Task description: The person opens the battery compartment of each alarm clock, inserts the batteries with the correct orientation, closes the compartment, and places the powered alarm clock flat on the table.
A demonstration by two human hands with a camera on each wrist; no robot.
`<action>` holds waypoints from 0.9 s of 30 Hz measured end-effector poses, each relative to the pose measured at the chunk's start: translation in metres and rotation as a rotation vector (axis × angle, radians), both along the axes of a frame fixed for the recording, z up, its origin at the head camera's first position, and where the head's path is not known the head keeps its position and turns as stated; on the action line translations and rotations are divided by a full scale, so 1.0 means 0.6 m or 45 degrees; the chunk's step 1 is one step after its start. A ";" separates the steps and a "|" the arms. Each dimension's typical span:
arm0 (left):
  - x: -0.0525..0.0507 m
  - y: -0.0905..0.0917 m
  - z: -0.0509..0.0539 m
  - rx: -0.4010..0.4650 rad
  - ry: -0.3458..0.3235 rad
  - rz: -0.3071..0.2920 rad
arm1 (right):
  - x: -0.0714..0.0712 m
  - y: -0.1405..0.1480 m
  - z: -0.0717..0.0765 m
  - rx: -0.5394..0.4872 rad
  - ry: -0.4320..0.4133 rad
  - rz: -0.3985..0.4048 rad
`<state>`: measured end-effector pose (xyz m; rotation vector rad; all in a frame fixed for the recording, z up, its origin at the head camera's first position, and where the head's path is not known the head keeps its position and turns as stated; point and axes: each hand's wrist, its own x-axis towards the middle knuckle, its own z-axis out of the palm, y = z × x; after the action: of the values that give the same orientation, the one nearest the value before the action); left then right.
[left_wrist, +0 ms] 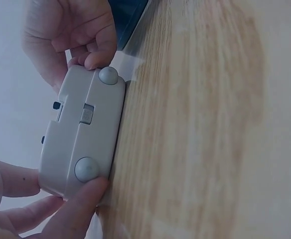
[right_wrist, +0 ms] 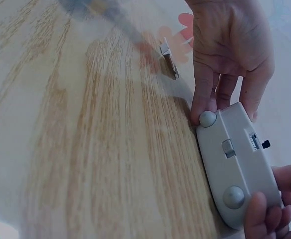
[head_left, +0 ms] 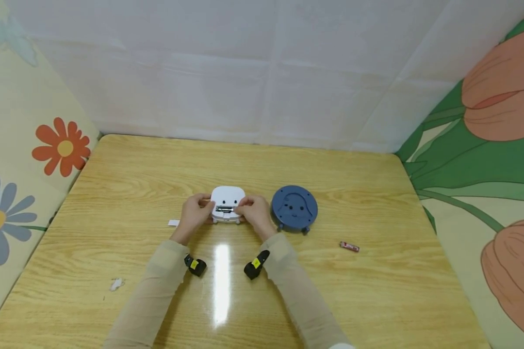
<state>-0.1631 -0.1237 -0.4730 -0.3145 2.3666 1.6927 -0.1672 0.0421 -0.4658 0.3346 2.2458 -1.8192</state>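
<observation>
A small white rounded device (head_left: 228, 194) with two ball feet lies on the table, its slot side up. Two dark knobs and a slot holding what looks like a battery (head_left: 223, 209) show on that side. My left hand (head_left: 195, 213) grips its left side, thumb on the upper face. The right hand (head_left: 256, 214) holds the right side, its fingertips at the slot's right end. In the left wrist view the feet and a small catch (left_wrist: 86, 114) on the device's edge are visible. The right wrist view shows both hands around the device (right_wrist: 235, 164).
A blue round device (head_left: 294, 208) with small feet sits just right of my right hand. Farther right lies a red battery (head_left: 349, 246). A small white cover-like piece (head_left: 173, 223) is left of my left hand, and a white scrap (head_left: 116, 284) lies front left.
</observation>
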 end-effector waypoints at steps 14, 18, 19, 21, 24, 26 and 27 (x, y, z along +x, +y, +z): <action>-0.002 0.000 0.007 -0.075 0.030 -0.042 | -0.003 -0.003 0.003 0.000 0.003 -0.041; 0.000 -0.001 0.008 -0.142 0.068 -0.070 | -0.001 -0.002 0.002 0.044 0.024 -0.013; 0.000 -0.002 0.009 -0.140 0.068 -0.072 | 0.000 -0.002 0.002 0.055 0.027 -0.006; 0.001 -0.003 0.009 -0.143 0.077 -0.079 | 0.003 -0.002 0.002 0.079 0.036 0.007; 0.001 -0.005 0.009 -0.152 0.091 -0.098 | 0.006 -0.002 -0.001 0.077 0.058 0.007; 0.001 -0.007 0.009 -0.162 0.099 -0.117 | 0.006 -0.001 -0.005 0.057 0.074 -0.001; 0.001 -0.007 0.010 -0.162 0.095 -0.127 | 0.006 -0.001 -0.006 0.039 0.081 -0.007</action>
<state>-0.1625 -0.1282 -0.4672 -0.1529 2.5043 1.5392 -0.1635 0.0416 -0.4693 0.2929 2.3195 -1.8240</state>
